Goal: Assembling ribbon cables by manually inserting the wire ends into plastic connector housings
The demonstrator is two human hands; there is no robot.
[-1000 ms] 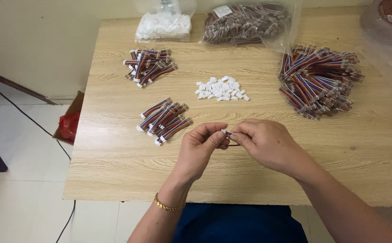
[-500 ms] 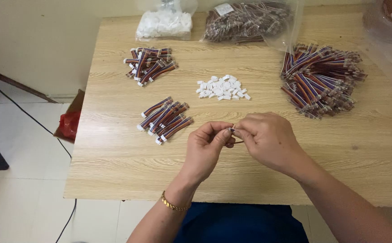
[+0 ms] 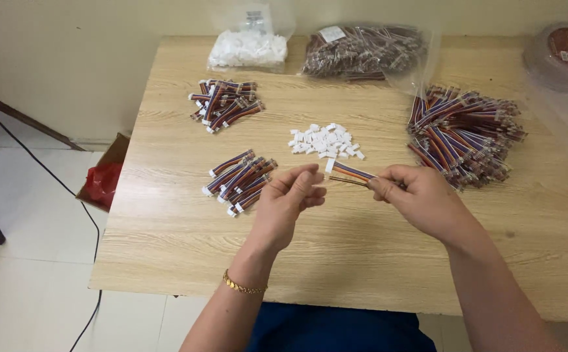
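Observation:
My right hand [image 3: 421, 199] pinches a short multicoloured wire bundle [image 3: 351, 173] with a white connector on its left end. My left hand [image 3: 288, 202] hovers just left of that connector, fingers loosely curled and holding nothing that I can see. Both hands are above the middle of a light wooden table [image 3: 166, 228]. Directly beyond them lies a small heap of loose white connectors [image 3: 325, 140]. A group of finished wire bundles [image 3: 239, 180] lies left of my left hand.
A second finished pile [image 3: 225, 104] sits at the far left. A large heap of wire bundles [image 3: 463, 133] lies at the right. Two clear bags [image 3: 248, 45] [image 3: 362, 52] stand at the back. A red bag [image 3: 103, 182] is on the floor.
My hands, joined around the wire bundle before, have drawn apart. The left hand has let go and the right one keeps the bundle, its connector end exposed.

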